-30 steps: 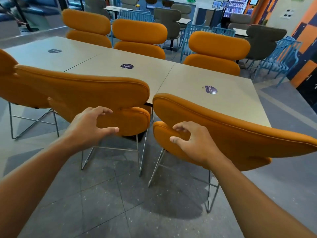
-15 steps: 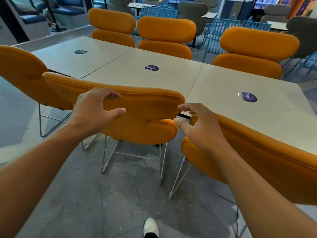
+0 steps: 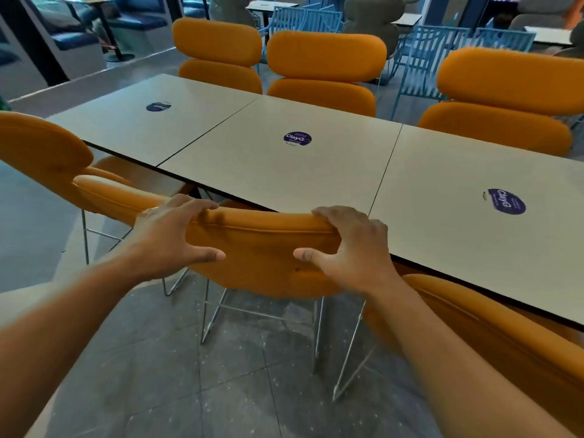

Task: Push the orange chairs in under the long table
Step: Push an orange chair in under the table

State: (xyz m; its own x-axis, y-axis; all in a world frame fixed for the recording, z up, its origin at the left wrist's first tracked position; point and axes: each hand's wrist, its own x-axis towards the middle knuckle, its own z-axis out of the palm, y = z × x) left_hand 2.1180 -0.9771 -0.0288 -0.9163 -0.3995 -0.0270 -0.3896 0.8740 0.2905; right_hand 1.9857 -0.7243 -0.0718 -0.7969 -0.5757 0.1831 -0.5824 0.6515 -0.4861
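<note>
Both ends of the chair's (image 3: pixel 262 257) padded top were gripped, by the left hand (image 3: pixel 170 235) and the right hand (image 3: pixel 350 251). It stood at the surface's (image 3: pixel 284 172) near edge, seat partly under. Soft cushion, thin wire legs: it probably slid lightly.

Grey speckled tiled floor (image 3: pixel 240 399) below, blue slatted metal chairs (image 3: pixel 423 58) at the back, grey upholstered chairs (image 3: pixel 373 14) beside small white café tables (image 3: pixel 407 18), dark blue booth bench (image 3: pixel 76 39) far left, round purple stickers (image 3: pixel 297 139) reading ClayG
</note>
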